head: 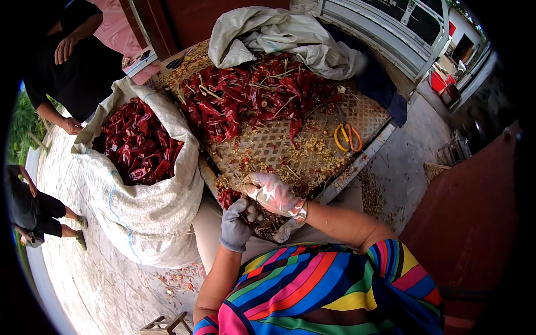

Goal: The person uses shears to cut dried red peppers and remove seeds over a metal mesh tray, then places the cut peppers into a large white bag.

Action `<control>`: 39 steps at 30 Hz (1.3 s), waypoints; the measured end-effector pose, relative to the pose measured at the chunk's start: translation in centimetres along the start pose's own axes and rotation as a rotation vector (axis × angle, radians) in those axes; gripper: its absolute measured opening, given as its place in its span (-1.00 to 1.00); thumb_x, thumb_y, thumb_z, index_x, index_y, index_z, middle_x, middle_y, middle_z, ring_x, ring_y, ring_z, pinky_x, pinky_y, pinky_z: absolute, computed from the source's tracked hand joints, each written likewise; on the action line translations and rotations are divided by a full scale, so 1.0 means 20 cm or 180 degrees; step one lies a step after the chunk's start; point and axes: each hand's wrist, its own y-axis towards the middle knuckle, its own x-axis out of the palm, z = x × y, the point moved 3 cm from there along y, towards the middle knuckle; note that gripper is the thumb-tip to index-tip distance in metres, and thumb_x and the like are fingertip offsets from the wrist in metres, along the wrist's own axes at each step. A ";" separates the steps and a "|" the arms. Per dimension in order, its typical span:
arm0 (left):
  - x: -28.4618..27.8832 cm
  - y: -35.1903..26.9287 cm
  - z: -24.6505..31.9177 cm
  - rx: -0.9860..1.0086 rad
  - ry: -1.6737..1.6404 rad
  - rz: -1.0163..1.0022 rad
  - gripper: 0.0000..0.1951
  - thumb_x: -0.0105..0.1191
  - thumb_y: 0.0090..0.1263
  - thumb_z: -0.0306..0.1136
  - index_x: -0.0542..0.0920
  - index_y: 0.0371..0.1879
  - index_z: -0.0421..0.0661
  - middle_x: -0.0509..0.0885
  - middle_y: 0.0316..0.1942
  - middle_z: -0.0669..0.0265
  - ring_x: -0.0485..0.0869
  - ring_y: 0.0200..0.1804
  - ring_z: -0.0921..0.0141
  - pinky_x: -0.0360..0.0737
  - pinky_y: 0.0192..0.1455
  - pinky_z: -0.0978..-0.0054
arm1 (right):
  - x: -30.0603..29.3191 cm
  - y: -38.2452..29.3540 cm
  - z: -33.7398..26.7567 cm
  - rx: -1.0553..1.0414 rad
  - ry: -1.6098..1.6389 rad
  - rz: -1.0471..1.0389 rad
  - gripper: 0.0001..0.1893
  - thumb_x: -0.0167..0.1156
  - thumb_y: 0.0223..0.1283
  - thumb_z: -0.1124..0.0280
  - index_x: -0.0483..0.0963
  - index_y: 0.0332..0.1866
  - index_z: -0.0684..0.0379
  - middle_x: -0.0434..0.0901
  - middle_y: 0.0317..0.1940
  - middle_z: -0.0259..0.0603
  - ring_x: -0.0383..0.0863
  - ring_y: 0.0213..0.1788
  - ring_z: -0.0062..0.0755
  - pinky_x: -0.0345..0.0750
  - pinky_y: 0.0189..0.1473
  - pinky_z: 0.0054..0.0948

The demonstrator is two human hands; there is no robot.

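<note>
My left hand (238,224), in a grey glove, is closed around a dried red chili pepper (228,198) at the near corner of the metal table. Right beside it, my right hand (274,194) wears a camouflage-patterned glove. Its fingers are curled together at the pepper's edge; whether they pinch a stem is hidden. Beyond both hands lies a heap of dried red chilies (251,98) with pale stems. To the left stands an open white woven sack (146,222), filled near its rim with chilies (140,144).
Orange-and-yellow-handled scissors (348,138) lie at the table's (268,142) right edge amid scattered seeds. A crumpled woven sack (289,39) and dark cloth (381,92) lie behind. One person (77,63) stands past the filled sack, another (39,205) farther left. A small stool (167,324) stands below.
</note>
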 end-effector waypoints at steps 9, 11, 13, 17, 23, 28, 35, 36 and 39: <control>0.03 -0.01 0.07 0.0172 -0.0150 -0.0009 -0.84 0.02 0.24 -0.31 0.51 -0.26 -0.08 0.50 -0.47 0.34 0.41 -0.51 0.44 0.47 -0.28 0.35 | -0.23 0.02 0.29 0.0997 0.2704 -0.0205 -0.68 0.25 0.15 0.20 0.52 -0.12 0.23 0.58 -0.33 -0.33 0.54 -0.32 -0.50 0.48 -0.25 -0.49; 0.00 -0.03 0.07 0.0071 -0.0108 0.0033 -0.83 0.04 0.23 -0.32 0.52 -0.24 -0.07 0.52 -0.45 0.33 0.41 -0.51 0.43 0.47 -0.28 0.35 | -0.36 0.02 0.22 0.0599 0.0859 -0.0608 -0.66 0.25 0.14 0.15 0.54 -0.10 0.17 0.60 -0.36 -0.33 0.57 -0.32 -0.45 0.49 -0.24 -0.45; 0.02 -0.03 0.07 0.0098 -0.0094 -0.0092 -0.79 0.05 0.20 -0.36 0.52 -0.19 -0.11 0.54 -0.44 0.29 0.45 -0.50 0.42 0.48 -0.27 0.34 | -0.50 0.02 0.07 0.0296 -0.1753 -0.1028 -0.68 0.21 0.16 0.15 0.54 -0.05 0.09 0.62 -0.28 -0.26 0.60 -0.26 -0.35 0.51 -0.19 -0.37; 0.00 -0.01 0.03 0.0006 -0.0287 -0.0001 -0.71 0.00 0.17 -0.42 0.48 -0.12 -0.20 0.56 -0.43 0.22 0.47 -0.49 0.38 0.49 -0.29 0.33 | -0.76 0.21 0.41 0.0305 -0.2260 -0.0187 -0.63 0.17 0.18 0.18 0.47 0.06 0.09 0.55 -0.13 -0.12 0.56 -0.11 -0.28 0.50 -0.14 -0.28; 0.05 -0.01 0.06 0.0058 0.0103 -0.0255 -0.73 0.00 0.16 -0.44 0.48 -0.13 -0.15 0.55 -0.44 0.23 0.47 -0.49 0.39 0.49 -0.31 0.28 | -0.82 0.38 0.57 0.0363 -0.3796 0.0150 -0.62 -0.03 0.25 0.46 0.41 0.17 -0.08 0.46 -0.15 -0.14 0.51 -0.16 -0.20 0.54 -0.16 -0.34; 0.12 -0.05 0.20 0.0416 0.0420 -0.0102 -0.78 0.05 0.19 -0.36 0.49 -0.20 -0.14 0.53 -0.48 0.25 0.45 -0.50 0.39 0.46 -0.32 0.29 | -0.76 0.40 0.50 0.0203 -0.4271 -0.0060 -0.60 0.07 0.06 0.46 0.49 0.04 -0.18 0.42 -0.17 -0.24 0.52 -0.15 -0.24 0.56 -0.20 -0.35; 0.25 0.06 0.80 0.0678 -0.0429 -0.0362 -0.79 -0.06 0.35 -0.38 0.51 -0.09 -0.15 0.60 -0.34 0.29 0.52 -0.39 0.43 0.57 -0.21 0.34 | -0.86 0.43 1.12 -0.0944 -0.2992 0.0674 -0.79 -0.10 0.26 0.28 0.40 -0.25 0.19 0.48 -0.16 -0.08 0.45 -0.59 -0.43 0.51 -0.57 -0.50; 0.22 0.09 0.91 0.0886 -0.0212 -0.0156 -0.83 -0.03 0.35 -0.36 0.51 -0.15 -0.12 0.60 -0.36 0.33 0.54 -0.39 0.44 0.59 -0.24 0.41 | -0.89 0.42 1.19 -0.1085 -0.3221 0.0760 -0.79 -0.09 0.26 0.28 0.41 -0.23 0.19 0.48 -0.14 -0.08 0.46 -0.56 -0.41 0.52 -0.54 -0.49; 0.09 0.15 1.26 0.1399 0.0109 0.0299 -0.86 -0.01 0.37 -0.30 0.55 -0.27 -0.09 0.61 -0.38 0.33 0.56 -0.39 0.41 0.60 -0.21 0.40 | -0.90 0.34 1.37 -0.1788 -0.5850 0.1322 -0.80 -0.06 0.26 0.32 0.45 -0.17 0.17 0.48 -0.12 -0.08 0.51 -0.42 -0.34 0.54 -0.45 -0.44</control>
